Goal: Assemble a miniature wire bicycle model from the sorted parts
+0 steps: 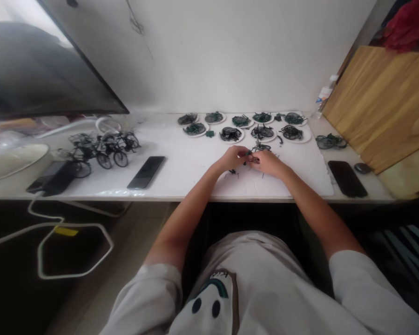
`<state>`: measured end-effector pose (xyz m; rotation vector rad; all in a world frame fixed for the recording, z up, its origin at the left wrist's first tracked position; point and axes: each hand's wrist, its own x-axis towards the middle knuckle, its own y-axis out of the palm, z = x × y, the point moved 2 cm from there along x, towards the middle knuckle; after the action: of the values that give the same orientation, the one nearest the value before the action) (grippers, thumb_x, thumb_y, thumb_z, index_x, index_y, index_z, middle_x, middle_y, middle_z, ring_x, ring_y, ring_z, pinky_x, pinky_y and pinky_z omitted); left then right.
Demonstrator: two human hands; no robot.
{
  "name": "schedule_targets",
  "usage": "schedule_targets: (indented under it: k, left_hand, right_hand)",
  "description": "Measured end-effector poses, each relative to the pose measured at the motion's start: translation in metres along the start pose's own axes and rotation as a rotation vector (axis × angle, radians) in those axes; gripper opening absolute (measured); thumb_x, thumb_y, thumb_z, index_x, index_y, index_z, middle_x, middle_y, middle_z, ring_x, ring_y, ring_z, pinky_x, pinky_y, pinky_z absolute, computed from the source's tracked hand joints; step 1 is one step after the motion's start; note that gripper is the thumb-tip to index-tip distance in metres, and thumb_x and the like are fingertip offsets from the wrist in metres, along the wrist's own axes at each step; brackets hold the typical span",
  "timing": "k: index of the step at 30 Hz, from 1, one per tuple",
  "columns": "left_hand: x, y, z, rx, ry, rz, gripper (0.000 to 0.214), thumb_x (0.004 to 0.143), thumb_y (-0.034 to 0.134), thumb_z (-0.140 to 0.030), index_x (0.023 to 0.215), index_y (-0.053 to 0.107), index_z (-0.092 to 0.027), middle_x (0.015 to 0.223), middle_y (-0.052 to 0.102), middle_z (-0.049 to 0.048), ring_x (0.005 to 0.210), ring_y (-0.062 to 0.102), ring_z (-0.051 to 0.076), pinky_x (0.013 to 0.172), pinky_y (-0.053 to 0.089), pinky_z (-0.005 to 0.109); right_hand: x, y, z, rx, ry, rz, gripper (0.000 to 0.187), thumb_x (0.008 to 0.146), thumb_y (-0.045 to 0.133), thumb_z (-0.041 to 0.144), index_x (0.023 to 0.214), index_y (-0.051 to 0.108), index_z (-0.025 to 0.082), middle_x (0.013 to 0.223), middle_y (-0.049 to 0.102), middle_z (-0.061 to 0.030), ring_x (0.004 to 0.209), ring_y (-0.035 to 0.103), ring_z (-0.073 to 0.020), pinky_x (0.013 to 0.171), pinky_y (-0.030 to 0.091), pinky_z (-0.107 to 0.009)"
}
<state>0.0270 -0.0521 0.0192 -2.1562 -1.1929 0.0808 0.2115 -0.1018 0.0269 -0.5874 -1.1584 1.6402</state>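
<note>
My left hand [233,158] and my right hand [268,163] meet over the white sheet, fingers pinched together. Between them is a small dark green model bicycle part [261,146], partly hidden by the fingers; its exact shape cannot be made out. Small dark pieces [232,171] lie on the sheet just below my left hand. Beyond the hands, white plates [306,136] hold piles of dark green and black model parts [263,132], some of them wheel-shaped.
Several assembled miniature bicycles [104,148] stand at the left, near a black box [56,178] and a phone [146,172]. Another phone [347,178] and a small dark oval object [362,168] lie at the right. A monitor [49,70] and a wooden board [384,102] flank the table.
</note>
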Motion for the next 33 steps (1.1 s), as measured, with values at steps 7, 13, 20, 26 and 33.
schedule_targets:
  k: [7, 13, 20, 26, 33]
  left_hand:
    - [0.002, 0.001, 0.007, 0.007, 0.012, -0.008, 0.027, 0.087, 0.077, -0.043, 0.079, 0.072, -0.018, 0.073, 0.071, 0.0038, 0.077, 0.064, 0.02, 0.075, 0.053, 0.031]
    - [0.003, 0.002, 0.008, 0.003, 0.003, -0.005, 0.026, 0.088, 0.076, -0.041, 0.079, 0.073, -0.017, 0.075, 0.072, 0.0043, 0.076, 0.065, 0.019, 0.076, 0.053, 0.031]
    - [0.003, 0.002, 0.01, 0.011, 0.009, -0.006, 0.026, 0.088, 0.076, -0.041, 0.081, 0.073, -0.017, 0.076, 0.073, 0.005, 0.076, 0.065, 0.019, 0.075, 0.053, 0.031]
    - [0.004, 0.002, 0.013, 0.035, 0.033, 0.002, 0.027, 0.09, 0.071, -0.042, 0.083, 0.075, -0.016, 0.078, 0.074, 0.0051, 0.077, 0.065, 0.019, 0.076, 0.053, 0.03]
    - [0.005, 0.004, 0.019, 0.01, 0.045, 0.018, 0.028, 0.092, 0.07, -0.042, 0.091, 0.078, -0.016, 0.081, 0.075, 0.0059, 0.076, 0.065, 0.019, 0.076, 0.051, 0.031]
  right_hand:
    - [0.001, 0.002, -0.001, -0.012, 0.015, 0.009, 0.018, 0.101, 0.07, 0.035, 0.091, 0.072, 0.019, 0.081, 0.073, -0.006, 0.072, 0.059, -0.0183, 0.069, 0.033, -0.03]
    - [0.001, 0.001, -0.001, -0.002, 0.013, 0.012, 0.018, 0.101, 0.069, 0.033, 0.089, 0.07, 0.02, 0.08, 0.072, -0.0051, 0.071, 0.058, -0.0178, 0.067, 0.031, -0.03]
    - [0.0, 0.001, -0.002, -0.003, 0.003, 0.008, 0.018, 0.101, 0.07, 0.034, 0.09, 0.07, 0.02, 0.081, 0.072, -0.0053, 0.072, 0.058, -0.018, 0.068, 0.031, -0.03]
    - [0.001, 0.002, -0.002, -0.012, 0.008, 0.01, 0.018, 0.102, 0.07, 0.034, 0.09, 0.07, 0.019, 0.081, 0.073, -0.0063, 0.072, 0.059, -0.0183, 0.068, 0.031, -0.029]
    - [0.0, 0.001, -0.001, 0.001, 0.012, 0.019, 0.017, 0.102, 0.069, 0.034, 0.095, 0.073, 0.02, 0.084, 0.074, -0.0064, 0.073, 0.06, -0.019, 0.069, 0.033, -0.03]
